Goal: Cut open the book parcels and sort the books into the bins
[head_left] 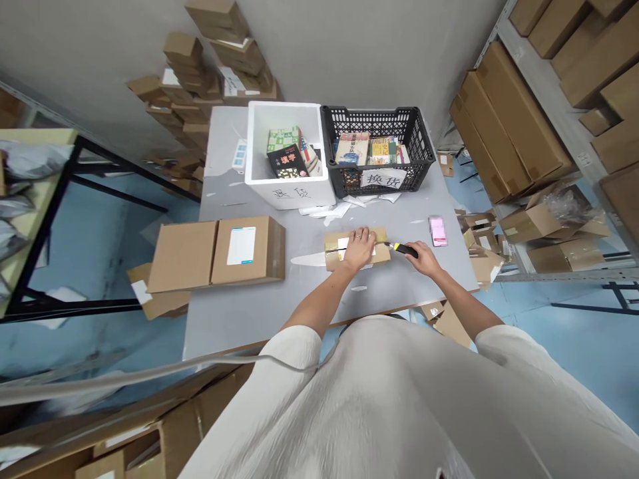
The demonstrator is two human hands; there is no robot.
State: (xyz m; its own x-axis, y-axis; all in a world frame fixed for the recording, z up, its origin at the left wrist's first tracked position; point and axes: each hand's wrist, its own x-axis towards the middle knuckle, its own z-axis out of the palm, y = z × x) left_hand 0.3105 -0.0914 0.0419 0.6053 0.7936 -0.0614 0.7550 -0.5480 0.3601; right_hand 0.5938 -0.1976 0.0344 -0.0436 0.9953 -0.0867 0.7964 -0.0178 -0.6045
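Observation:
A small taped cardboard box (333,257) with a white label lies on the grey table (239,319) in front of me. My left hand (360,247) rests flat on its top, fingers slightly spread and a ring on one of them. My right hand (425,258) is wrapped round the black and yellow handle of a utility knife (405,250). The knife's tip meets the taped right end of the box, at the seam along its top. A phone (438,231) with a pink screen lies beyond my right hand.
A white foam bin (289,193) and a black crate (424,158), both holding books, stand at the back. Two larger cardboard boxes (190,256) sit at the left. Shelves with boxes (544,60) flank the table's right side. A cable (150,374) crosses the lower left.

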